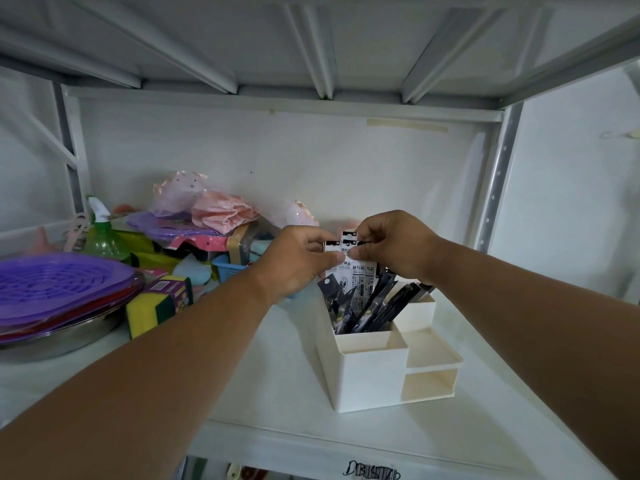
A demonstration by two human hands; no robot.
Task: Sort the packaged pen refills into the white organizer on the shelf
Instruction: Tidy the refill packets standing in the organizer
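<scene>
white metal shelf [277,393], clutter at nine o'clock. both the left hand [298,263] and right hand [394,247] pinch refill packets [349,259] just above the organizer [367,372], at six o'clock from them.

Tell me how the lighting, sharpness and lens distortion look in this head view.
Head view: dim, flat light with a bluish cast and no glare; soft shadow under the organizer. Wide-angle lens bows the shelf frame and stretches the forearms at the edges. Print on the refill packs pinched by the left hand and right hand is too soft to read.
</scene>
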